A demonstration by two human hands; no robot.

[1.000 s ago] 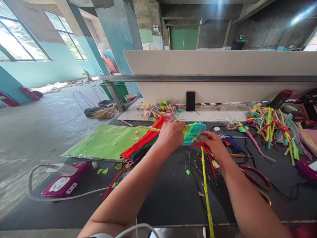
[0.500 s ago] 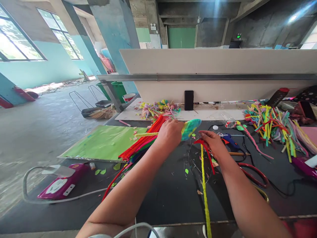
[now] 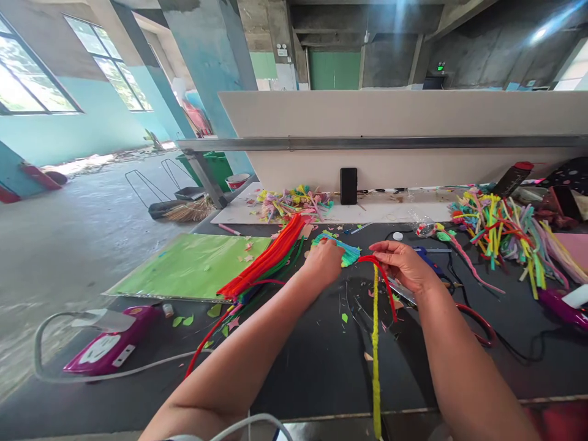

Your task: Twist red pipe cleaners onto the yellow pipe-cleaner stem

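My left hand (image 3: pixel 325 264) is closed over a blue-green fuzzy pipe-cleaner piece (image 3: pixel 350 255), low over the table; its fingertips are partly hidden. In a pinch, my right hand (image 3: pixel 405 264) holds a bent red pipe cleaner (image 3: pixel 390 294), whose end hangs down. A long yellow pipe cleaner (image 3: pixel 376 343) drops from the same spot past the table's front edge. Left of my left hand lies a thick bundle of red pipe cleaners (image 3: pixel 266 260), with green and blue ones beneath. Scissors with red handles (image 3: pixel 482 326) lie partly behind my right forearm.
A green sheet in clear film (image 3: pixel 184 263) and a purple power strip (image 3: pixel 110 343) with a white cable lie left. Colourful pipe-cleaner pieces (image 3: pixel 294 204) pile at the back, more (image 3: pixel 500 229) at right. A phone (image 3: pixel 348 186) leans on the white board (image 3: pixel 294 171).
My left hand has moved left and down with the blue-green piece. The yellow stick that poked out left of that hand no longer shows there. My right hand stays nearly in place.
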